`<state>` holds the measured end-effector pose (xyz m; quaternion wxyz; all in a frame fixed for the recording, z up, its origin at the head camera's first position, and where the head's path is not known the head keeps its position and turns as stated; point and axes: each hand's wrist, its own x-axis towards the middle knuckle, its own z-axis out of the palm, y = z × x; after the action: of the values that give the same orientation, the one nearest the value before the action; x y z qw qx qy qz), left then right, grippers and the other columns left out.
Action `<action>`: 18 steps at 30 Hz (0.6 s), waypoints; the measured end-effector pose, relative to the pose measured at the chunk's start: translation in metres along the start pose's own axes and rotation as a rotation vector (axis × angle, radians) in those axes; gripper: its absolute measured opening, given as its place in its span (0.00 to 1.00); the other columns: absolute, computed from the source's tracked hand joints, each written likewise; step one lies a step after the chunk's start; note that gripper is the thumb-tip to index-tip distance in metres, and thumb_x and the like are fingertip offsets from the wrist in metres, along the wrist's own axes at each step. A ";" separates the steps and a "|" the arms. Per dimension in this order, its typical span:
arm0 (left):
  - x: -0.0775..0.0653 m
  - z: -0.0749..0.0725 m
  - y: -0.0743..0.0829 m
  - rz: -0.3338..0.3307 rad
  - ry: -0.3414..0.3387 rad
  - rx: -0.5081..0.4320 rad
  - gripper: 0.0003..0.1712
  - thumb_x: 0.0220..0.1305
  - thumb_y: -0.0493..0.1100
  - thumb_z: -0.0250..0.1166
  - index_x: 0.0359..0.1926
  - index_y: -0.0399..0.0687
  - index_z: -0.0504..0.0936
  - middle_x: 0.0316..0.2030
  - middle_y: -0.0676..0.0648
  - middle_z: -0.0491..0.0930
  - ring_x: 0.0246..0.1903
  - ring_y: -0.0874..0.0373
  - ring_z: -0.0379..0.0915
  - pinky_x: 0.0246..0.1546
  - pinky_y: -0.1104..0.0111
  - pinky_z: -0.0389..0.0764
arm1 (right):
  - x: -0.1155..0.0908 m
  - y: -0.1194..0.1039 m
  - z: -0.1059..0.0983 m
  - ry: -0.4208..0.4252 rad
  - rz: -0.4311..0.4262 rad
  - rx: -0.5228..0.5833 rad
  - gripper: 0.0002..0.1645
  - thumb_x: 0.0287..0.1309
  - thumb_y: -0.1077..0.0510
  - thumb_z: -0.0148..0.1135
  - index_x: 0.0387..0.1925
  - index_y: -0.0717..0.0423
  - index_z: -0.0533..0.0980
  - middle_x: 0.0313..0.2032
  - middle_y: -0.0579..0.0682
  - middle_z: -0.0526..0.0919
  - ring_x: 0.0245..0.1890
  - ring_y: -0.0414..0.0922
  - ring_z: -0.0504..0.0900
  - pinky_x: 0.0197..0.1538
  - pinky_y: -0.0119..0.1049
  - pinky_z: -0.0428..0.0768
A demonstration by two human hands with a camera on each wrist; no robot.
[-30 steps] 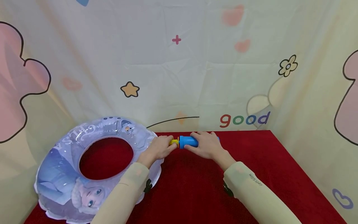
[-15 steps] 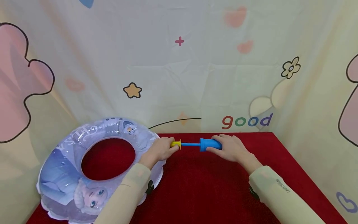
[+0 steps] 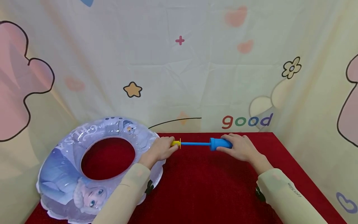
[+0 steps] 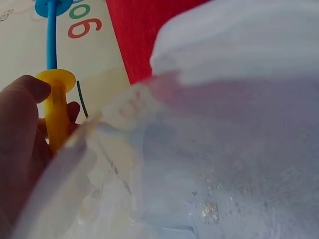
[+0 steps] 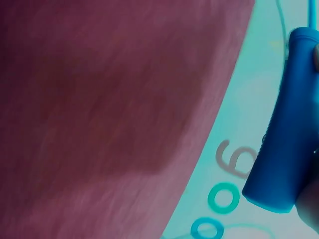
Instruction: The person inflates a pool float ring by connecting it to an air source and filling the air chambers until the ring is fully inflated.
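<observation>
A hand pump lies sideways between my two hands, with its thin blue rod [image 3: 195, 143] drawn out of the blue barrel [image 3: 219, 144]. My left hand [image 3: 160, 148] grips the yellow handle [image 3: 176, 143]; in the left wrist view thumb and fingers wrap that handle [image 4: 57, 112] below its round flange. Around the barrel curl the fingers of my right hand [image 3: 241, 148]. Much of the barrel [image 5: 286, 124] shows in the right wrist view, where the hand is mostly cut off at the edge. An inflated swim ring [image 3: 61, 174] with cartoon prints rests under and beside my left forearm.
Dark red cloth [image 3: 207, 186] covers the table. A pale printed curtain [image 3: 167, 77] hangs behind it and at both sides. The swim ring takes up the table's left part and fills much of the left wrist view.
My right hand has moved right with the barrel, drawing the rod from almost fully in to far out. The left hand has kept its hold on the handle, nearly still.
</observation>
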<state>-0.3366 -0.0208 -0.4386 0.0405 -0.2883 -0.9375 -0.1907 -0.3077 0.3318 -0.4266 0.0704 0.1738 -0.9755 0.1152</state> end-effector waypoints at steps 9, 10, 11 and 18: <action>0.002 -0.001 0.001 0.009 0.006 0.014 0.10 0.67 0.47 0.53 0.30 0.50 0.70 0.21 0.53 0.67 0.26 0.57 0.65 0.32 0.63 0.67 | 0.022 -0.050 0.018 -0.014 -0.028 0.004 0.42 0.61 0.29 0.61 0.65 0.53 0.76 0.56 0.56 0.81 0.52 0.54 0.79 0.51 0.55 0.74; 0.002 -0.002 0.001 0.004 0.000 0.012 0.10 0.67 0.47 0.53 0.30 0.49 0.71 0.21 0.53 0.67 0.26 0.57 0.66 0.32 0.63 0.67 | 0.025 -0.056 0.020 -0.018 -0.022 0.001 0.42 0.60 0.29 0.61 0.65 0.52 0.76 0.56 0.55 0.81 0.52 0.53 0.79 0.51 0.54 0.74; 0.002 -0.001 0.001 0.000 -0.005 0.009 0.09 0.67 0.47 0.53 0.31 0.49 0.72 0.22 0.53 0.67 0.27 0.57 0.66 0.33 0.62 0.67 | 0.027 -0.063 0.022 -0.022 -0.021 -0.004 0.42 0.60 0.28 0.61 0.65 0.52 0.76 0.55 0.54 0.82 0.51 0.53 0.80 0.50 0.54 0.74; 0.003 0.001 0.003 -0.022 -0.014 -0.037 0.10 0.68 0.49 0.53 0.34 0.48 0.74 0.23 0.53 0.70 0.27 0.58 0.67 0.33 0.63 0.68 | 0.042 -0.099 0.026 -0.048 0.000 -0.024 0.43 0.60 0.26 0.60 0.66 0.50 0.76 0.56 0.54 0.82 0.51 0.52 0.80 0.53 0.55 0.73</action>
<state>-0.3374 -0.0170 -0.4381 0.0266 -0.2800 -0.9372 -0.2064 -0.3138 0.2211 -0.4239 0.0491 0.1754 -0.9783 0.0991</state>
